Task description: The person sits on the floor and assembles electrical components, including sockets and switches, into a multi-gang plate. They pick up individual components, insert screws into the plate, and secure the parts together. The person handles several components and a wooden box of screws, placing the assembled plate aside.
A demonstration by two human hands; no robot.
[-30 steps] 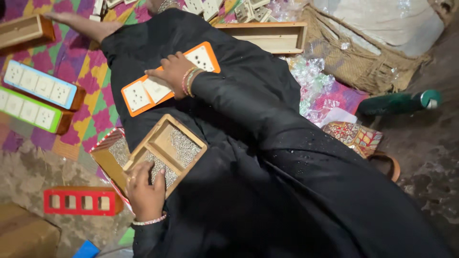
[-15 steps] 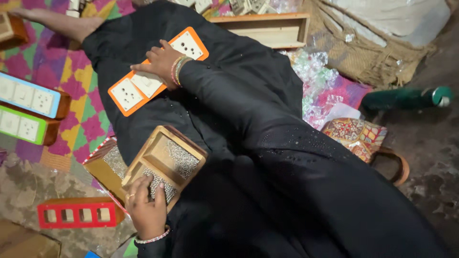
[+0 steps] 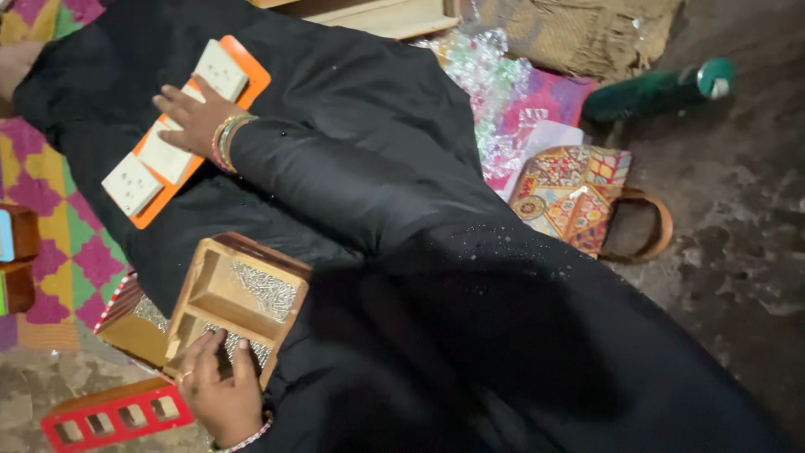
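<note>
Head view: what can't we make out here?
- Left hand: whether it pinches the tiny metal parts in the wooden box; too small.
- Red frame: cut by the bottom edge.
- Orange switch plate: middle hidden under the right hand.

An orange board (image 3: 159, 197) carries cream-white switch plates (image 3: 165, 156) on black cloth (image 3: 377, 168). The near divided box (image 3: 239, 306) is tan wood holding silvery bits. A red frame (image 3: 113, 415) lies at the near left, beside a mat (image 3: 59, 218) of pink, yellow and green diamonds. At the right lie a multicoloured patterned bag (image 3: 570, 197) and a dark green bottle (image 3: 650, 91).
</note>
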